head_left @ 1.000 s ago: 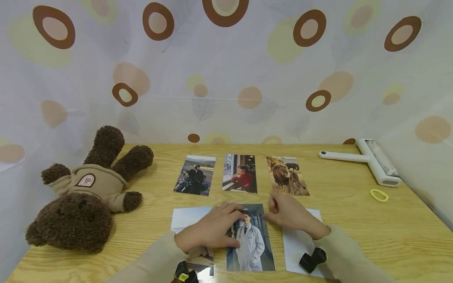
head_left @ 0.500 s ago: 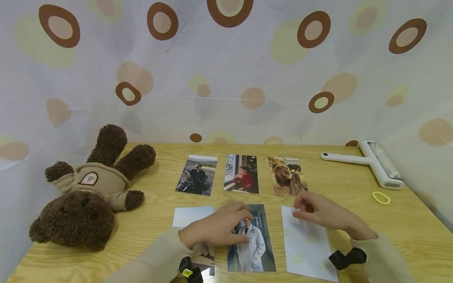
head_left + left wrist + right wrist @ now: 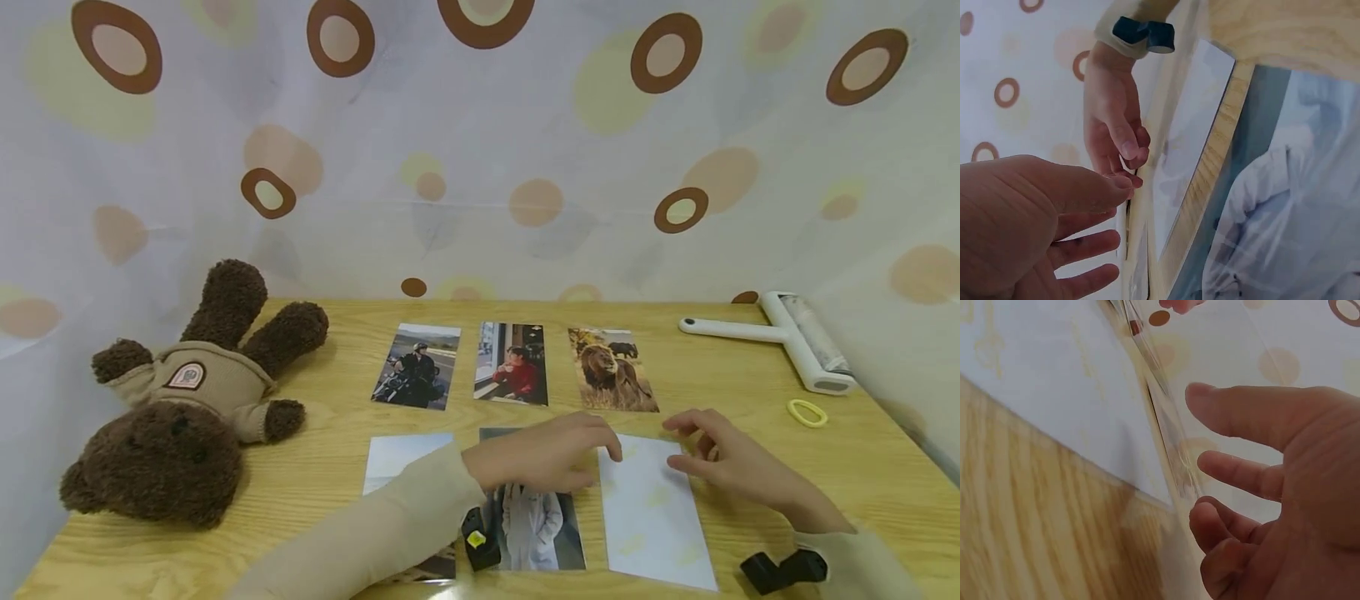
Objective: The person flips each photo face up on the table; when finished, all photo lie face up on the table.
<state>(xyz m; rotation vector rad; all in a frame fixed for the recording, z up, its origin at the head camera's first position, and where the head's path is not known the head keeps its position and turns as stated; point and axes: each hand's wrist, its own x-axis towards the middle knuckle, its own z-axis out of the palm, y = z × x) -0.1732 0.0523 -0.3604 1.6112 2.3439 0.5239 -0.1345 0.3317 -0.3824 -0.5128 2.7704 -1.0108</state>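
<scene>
A white, face-down photo card [image 3: 656, 525] with faint yellowish marks lies at the right of the front row. My left hand [image 3: 543, 454] reaches across the doctor photo [image 3: 543, 533], covering its upper part, with fingertips by the white card's upper left edge. Beyond that card's upper right edge is my right hand [image 3: 738, 467], its fingers loosely bent and holding nothing. In the left wrist view, the left hand [image 3: 1029, 225] has spread, relaxed fingers and nothing in them. Contact between either hand and the white card cannot be made out. My left sleeve partly hides a beach photo [image 3: 405, 454].
Behind lie a motorcyclist photo [image 3: 416, 367], a photo of a person in red [image 3: 512, 364] and a lion photo [image 3: 613, 369]. A brown teddy bear [image 3: 217, 383] lies left. A white lint roller [image 3: 802, 342] and a yellow ring [image 3: 807, 413] lie right.
My left hand has left its place on the doctor photo's left side and moved right towards the white card. My right hand has shifted right, past the white card's upper edge.
</scene>
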